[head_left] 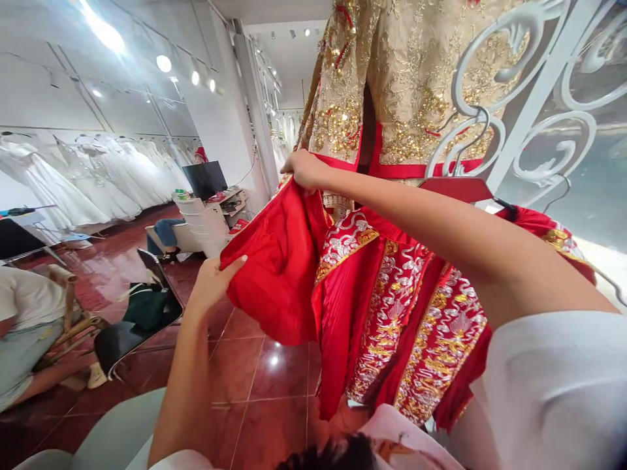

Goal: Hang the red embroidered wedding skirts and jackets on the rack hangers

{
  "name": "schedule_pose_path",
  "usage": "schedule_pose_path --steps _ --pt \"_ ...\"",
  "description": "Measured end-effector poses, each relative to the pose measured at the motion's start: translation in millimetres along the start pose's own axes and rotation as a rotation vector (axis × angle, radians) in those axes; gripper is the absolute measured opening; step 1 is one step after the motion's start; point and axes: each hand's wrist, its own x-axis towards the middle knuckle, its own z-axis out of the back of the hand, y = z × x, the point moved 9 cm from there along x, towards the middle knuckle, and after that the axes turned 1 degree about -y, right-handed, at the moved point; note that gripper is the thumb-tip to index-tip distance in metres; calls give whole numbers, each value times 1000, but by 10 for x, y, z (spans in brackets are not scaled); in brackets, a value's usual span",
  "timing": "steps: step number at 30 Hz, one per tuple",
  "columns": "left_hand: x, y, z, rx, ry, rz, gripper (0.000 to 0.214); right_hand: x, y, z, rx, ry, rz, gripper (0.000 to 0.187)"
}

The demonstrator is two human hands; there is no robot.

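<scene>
A red skirt (382, 313) with gold and silver embroidery hangs in front of me, its plain red inner side spread open to the left. My left hand (213, 281) grips the lower left edge of the cloth, thumb on top. Farther up, my right hand (306, 171) is closed on the same edge, the arm reaching across the skirt. Between the two hands the edge is stretched taut. Just behind my right hand hangs a gold beaded garment (416, 85) with red trim.
A red hanger (458, 189) and a white scrolled metal rack (519, 111) stand at the right. At left are a black chair (142, 333) with a dark green bag, a seated person (29, 320), a desk with a monitor (206, 179), and white gowns (88, 176).
</scene>
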Motion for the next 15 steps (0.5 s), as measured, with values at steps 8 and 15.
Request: schedule_pose_path --steps 8,15 --pt "1 -1373 272 -735 -87 -236 28 -306 -546 742 -272 -137 -134 31" --pt "-921 -2159 -1154 -498 758 -483 29 -831 -1150 926 -243 181 -470 38"
